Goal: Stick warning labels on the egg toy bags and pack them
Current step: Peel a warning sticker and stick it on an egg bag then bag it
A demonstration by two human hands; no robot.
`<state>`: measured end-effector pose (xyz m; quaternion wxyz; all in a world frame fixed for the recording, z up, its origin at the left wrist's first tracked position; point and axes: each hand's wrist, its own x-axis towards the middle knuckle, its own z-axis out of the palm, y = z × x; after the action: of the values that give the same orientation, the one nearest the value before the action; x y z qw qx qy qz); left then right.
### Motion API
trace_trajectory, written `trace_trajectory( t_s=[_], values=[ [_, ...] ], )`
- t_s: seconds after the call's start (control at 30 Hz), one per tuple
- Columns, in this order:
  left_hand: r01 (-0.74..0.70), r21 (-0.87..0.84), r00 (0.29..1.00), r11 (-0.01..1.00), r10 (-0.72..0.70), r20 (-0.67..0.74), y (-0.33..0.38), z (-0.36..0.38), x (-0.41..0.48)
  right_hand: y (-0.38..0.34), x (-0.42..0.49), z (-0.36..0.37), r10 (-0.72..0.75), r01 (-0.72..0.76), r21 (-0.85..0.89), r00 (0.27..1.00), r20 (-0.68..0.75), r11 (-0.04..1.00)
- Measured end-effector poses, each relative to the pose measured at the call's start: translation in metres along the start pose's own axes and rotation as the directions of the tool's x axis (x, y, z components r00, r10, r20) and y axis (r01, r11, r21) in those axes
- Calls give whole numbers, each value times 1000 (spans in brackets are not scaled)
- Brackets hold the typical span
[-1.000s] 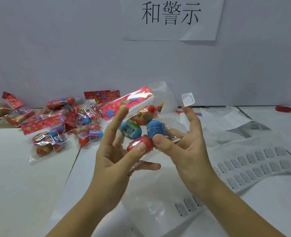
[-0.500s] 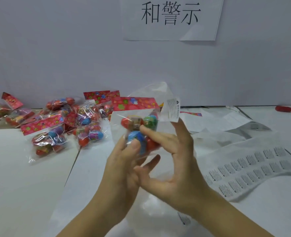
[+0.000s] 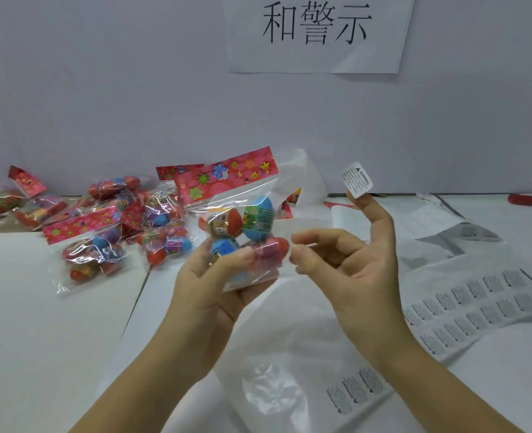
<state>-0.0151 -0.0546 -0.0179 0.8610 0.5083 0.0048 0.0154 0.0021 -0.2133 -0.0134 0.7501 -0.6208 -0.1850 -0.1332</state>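
1. Since half a second ago the right hand (image 3: 352,270) has drawn off the egg toy bag (image 3: 243,220) to the right; the bag's floral red card header now tilts up to the right.
2. The bag, crinkly clear film round glossy red and blue eggs, is held above the middle of the table (image 3: 39,339); the left hand (image 3: 214,285) grips its lower part, thumb across the front.
3. A small white rectangular warning label (image 3: 357,179) sticks to the raised right index fingertip; the other fingers curl toward the thumb, and whether they pinch the film's edge cannot be told.
4. Similar bags (image 3: 117,232) lie heaped at left; a printed label sheet (image 3: 477,307) lies at right; a large clear plastic bag (image 3: 274,385) lies under the hands.
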Motion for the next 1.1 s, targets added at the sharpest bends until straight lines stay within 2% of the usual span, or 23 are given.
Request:
trace_trajectory(
  t_s=[0.1, 0.23, 0.33, 0.43, 0.5, 0.63, 0.87, 1.1],
  values=[
    [-31, 65, 999, 997, 33, -38, -2, 1, 0, 0, -2, 3, -3, 3, -28, 1000, -14, 1000],
    [-47, -14, 995, 999, 46, -84, -1, 1, 0, -6, -1, 0, -29, 30, 8, 995, -91, 1000],
    [-68, -34, 992, 997, 64, -109, 1, 2, 1, -14, 3, -5, 162, -172, 146, 984, 75, 974],
    [-99, -9, 989, 995, 97, -110, -1, 3, 0, -15, 3, -5, 307, -323, 41, 926, 221, 946],
    [-81, 13, 990, 997, 82, -117, -2, 4, -2, -13, 3, -4, 321, -319, -51, 916, 238, 946],
    [-119, 112, 990, 987, 126, -60, -4, 4, -3, -13, 3, -5, 265, -238, -146, 941, 210, 960],
    [-167, 165, 984, 972, 174, -29, -7, 7, -5, -9, 1, -3, 223, -192, -174, 958, 178, 966],
    [-194, 125, 979, 973, 199, -34, -6, 9, -6, -8, -1, -2, 212, -182, -194, 966, 147, 964]
  ],
)
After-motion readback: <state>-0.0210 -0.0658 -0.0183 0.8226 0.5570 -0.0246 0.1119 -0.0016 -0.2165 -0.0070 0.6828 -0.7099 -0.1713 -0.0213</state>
